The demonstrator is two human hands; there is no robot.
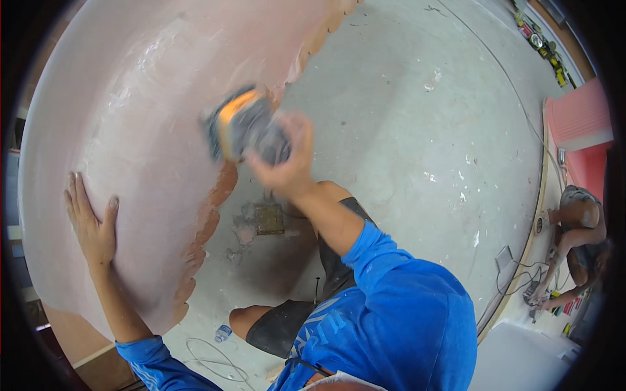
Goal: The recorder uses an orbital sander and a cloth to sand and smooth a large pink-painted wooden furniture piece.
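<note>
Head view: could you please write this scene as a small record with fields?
Left hand: spread, resting on the pink panel
Right hand: gripping an orange-and-dark sander-like power tool, blurred
Panel shape: curved, with brown scalloped edge
Floor: grey, white specks
On floor: small clear bottle
Other person: far right, bent forward

The sander [254, 124] is dark grey with an orange band behind its dark pad, and its outline is smeared (blurred enough to hide the finer parts). It sits tilted in the right hand [287, 156], pad turned left toward the panel [140, 156], near the ragged edge; whether they touch cannot be told. The panel is large, curved and pale pink, with whitish streaks, a smooth left rim and a scalloped, tan right edge. The left hand [91, 225] lies spread on its lower left.
</note>
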